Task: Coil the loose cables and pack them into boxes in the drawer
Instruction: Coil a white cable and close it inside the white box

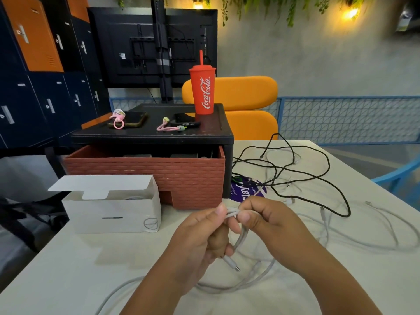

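Both hands hold one white cable [242, 238] above the table's near middle. My left hand [200, 237] grips a loop of it, and the plug end [234, 266] hangs below the fingers. My right hand [268, 219] pinches the same cable at the top of the loop. The rest of that cable trails over the table toward me. An open white box [113, 212] stands at the left, flap up. Behind it the brick-patterned drawer [181, 176] is pulled out of a black stand [150, 133].
A tangled black cable [316, 176] and more white cables [375, 226] lie on the white table [68, 269] at the right. A red Coca-Cola cup [203, 89], phones and pink cable ties sit on the stand. A purple sticker [245, 189] lies beside the drawer.
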`<state>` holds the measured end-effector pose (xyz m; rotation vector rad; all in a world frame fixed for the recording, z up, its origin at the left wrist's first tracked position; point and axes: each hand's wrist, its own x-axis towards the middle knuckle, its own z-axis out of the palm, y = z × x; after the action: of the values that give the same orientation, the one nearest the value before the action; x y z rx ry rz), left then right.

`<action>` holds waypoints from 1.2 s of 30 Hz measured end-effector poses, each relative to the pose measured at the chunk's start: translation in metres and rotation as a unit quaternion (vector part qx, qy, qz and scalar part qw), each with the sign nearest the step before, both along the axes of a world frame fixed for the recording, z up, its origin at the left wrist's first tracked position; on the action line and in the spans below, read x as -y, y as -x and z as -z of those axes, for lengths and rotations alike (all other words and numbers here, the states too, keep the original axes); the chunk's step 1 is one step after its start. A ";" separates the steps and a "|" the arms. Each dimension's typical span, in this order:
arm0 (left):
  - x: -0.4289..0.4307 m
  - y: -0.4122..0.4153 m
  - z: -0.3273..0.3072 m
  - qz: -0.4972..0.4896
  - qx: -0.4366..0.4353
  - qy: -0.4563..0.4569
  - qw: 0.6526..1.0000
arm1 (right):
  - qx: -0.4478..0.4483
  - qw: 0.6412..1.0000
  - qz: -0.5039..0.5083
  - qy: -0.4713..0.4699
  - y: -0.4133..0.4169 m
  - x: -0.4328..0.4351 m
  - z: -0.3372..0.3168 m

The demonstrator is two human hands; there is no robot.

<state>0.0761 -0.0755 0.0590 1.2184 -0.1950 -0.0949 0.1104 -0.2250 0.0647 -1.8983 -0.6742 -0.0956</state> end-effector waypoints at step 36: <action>-0.024 -0.006 -0.015 -0.114 0.009 0.342 0.933 | 0.294 0.871 0.363 -0.152 -0.001 0.027 -0.012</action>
<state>0.0818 -0.0512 0.0740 0.5369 -0.0859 0.1782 0.1111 -0.2519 0.0767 -1.7101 -0.2628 -1.2289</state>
